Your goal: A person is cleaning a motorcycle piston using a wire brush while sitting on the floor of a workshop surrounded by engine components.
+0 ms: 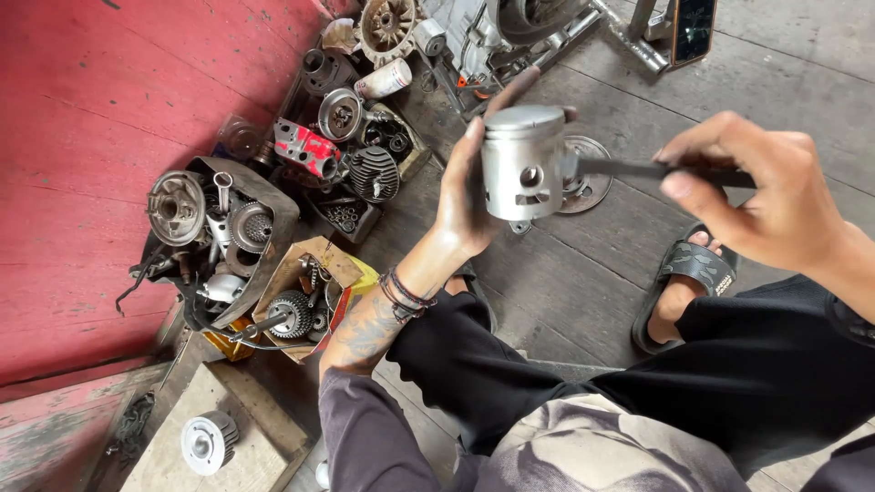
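Nearest the camera, at six o'clock in the view, sat the person's grey patterned shirt front [583, 451] and black trousers [729, 374], with a black patterned sandal [693, 266] on the foot at about four o'clock from the middle.

Just above the centre of the view, the grey cylindrical metal piston [522, 164] stood upright in the air, crown up, its round side hole facing the camera. The left hand [465, 196] was wrapped around its far side at nine o'clock, fingertips showing over the crown, gripping it firmly. From three o'clock, the right hand [756, 187] was closed on a slim dark metal tool [656, 169], whose tip reached the piston's side. Behind the piston lay a flat round metal disc [585, 182] on the grey wooden plank floor [565, 282].

At nine to eleven o'clock, well apart from the hands, a heap of small engine parts [301, 182] spread along the red wooden wall [100, 155], among them a red metal casting [308, 150] and a black finned cylinder head [375, 173]. At seven o'clock, a small finned silver part [208, 441] rested on a pale wooden block [228, 456].
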